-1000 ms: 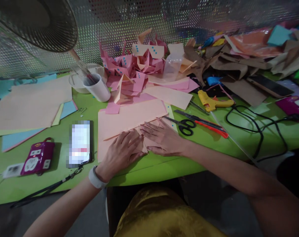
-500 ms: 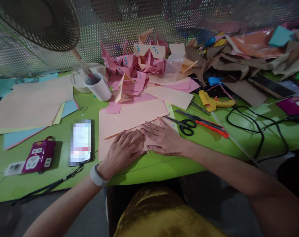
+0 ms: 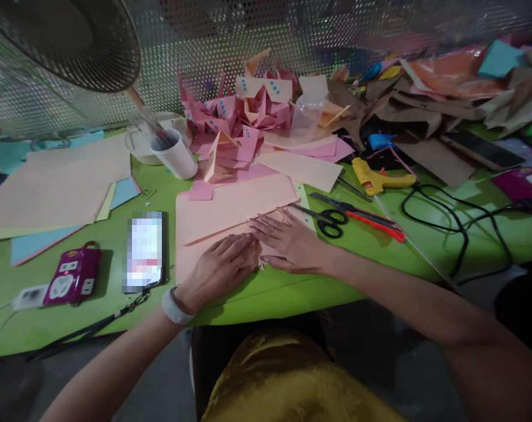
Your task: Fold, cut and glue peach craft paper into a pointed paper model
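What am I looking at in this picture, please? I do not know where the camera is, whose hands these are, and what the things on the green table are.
The camera sits on a person's head and looks forward and down, so the two bare arms coming from the bottom edge are that person's own. There is no machine. The left hand, with a pale band at the wrist, and the right hand both lie flat on a peach paper sheet on the green table, pressing it; neither hand grips anything. Right of the hands lie black-handled scissors, a red cutter and a yellow glue gun. Left of the hands are a phone and a purple power strip. Behind the sheet stand a white cup and a pile of folded pink paper pieces.
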A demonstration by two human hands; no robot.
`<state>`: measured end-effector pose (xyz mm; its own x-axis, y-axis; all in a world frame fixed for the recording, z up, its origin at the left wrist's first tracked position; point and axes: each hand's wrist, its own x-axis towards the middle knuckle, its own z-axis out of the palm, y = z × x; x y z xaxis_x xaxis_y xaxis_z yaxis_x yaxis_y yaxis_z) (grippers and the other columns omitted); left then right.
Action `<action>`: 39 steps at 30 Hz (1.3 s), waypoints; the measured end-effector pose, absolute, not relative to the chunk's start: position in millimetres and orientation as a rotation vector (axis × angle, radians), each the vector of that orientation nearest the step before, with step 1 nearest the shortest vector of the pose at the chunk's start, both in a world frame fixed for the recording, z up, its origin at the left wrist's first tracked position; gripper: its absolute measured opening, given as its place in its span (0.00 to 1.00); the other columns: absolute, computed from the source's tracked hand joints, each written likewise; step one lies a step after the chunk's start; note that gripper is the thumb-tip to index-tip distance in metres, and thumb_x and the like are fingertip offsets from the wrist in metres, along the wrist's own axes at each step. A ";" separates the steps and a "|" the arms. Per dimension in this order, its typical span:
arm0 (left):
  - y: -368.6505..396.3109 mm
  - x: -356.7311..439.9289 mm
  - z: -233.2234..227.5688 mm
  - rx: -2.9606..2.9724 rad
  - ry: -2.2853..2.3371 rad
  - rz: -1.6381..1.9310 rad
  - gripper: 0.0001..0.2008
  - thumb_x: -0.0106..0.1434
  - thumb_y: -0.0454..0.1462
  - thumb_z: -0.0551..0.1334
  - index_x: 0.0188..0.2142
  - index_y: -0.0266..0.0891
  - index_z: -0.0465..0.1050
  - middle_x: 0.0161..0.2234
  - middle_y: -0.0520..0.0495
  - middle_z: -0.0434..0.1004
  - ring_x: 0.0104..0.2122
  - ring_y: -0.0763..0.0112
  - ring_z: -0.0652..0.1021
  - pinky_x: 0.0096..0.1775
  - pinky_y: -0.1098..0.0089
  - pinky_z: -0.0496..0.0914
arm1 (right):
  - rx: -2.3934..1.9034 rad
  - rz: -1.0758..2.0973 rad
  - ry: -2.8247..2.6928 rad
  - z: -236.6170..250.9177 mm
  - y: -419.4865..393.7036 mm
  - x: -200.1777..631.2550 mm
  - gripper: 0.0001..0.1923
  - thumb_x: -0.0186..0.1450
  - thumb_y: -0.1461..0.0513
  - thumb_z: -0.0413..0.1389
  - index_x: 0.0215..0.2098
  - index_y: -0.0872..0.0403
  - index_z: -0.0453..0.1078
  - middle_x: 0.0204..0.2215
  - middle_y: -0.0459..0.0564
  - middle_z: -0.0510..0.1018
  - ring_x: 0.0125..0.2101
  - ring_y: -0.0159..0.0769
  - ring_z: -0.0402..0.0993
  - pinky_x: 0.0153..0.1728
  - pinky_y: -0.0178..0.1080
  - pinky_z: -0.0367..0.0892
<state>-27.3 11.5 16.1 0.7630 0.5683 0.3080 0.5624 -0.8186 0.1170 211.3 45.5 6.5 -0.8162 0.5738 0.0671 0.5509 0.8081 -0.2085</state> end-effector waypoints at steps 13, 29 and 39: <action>13.8 -27.7 16.8 2.913 0.960 0.453 0.19 0.69 0.40 0.57 0.58 0.38 0.65 0.57 0.39 0.71 0.55 0.56 0.73 0.54 0.54 0.72 | -0.985 0.184 -2.850 20.1 43.8 242.4 0.32 0.71 0.48 0.46 0.67 0.56 0.57 0.68 0.57 0.55 0.68 0.52 0.46 0.66 0.60 0.39; 14.1 -26.7 19.2 2.919 0.922 0.516 0.16 0.68 0.37 0.56 0.54 0.37 0.70 0.55 0.36 0.73 0.53 0.55 0.74 0.50 0.54 0.74 | -1.602 1.700 -2.237 54.0 95.6 188.1 0.17 0.60 0.57 0.61 0.18 0.57 0.69 0.15 0.46 0.75 0.15 0.28 0.70 0.21 0.32 0.69; 13.8 -25.5 22.5 2.905 0.943 0.515 0.14 0.69 0.38 0.56 0.54 0.41 0.69 0.55 0.40 0.73 0.52 0.58 0.75 0.51 0.57 0.73 | -1.799 1.750 -2.056 57.4 100.0 221.3 0.14 0.60 0.62 0.62 0.19 0.58 0.70 0.16 0.47 0.76 0.16 0.27 0.70 0.19 0.30 0.66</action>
<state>-25.5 13.8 22.5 0.7594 0.5781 0.2983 0.5634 -0.8138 0.1429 221.3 100.0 57.4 -0.3814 0.6458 -0.6614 0.7562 -0.1937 -0.6251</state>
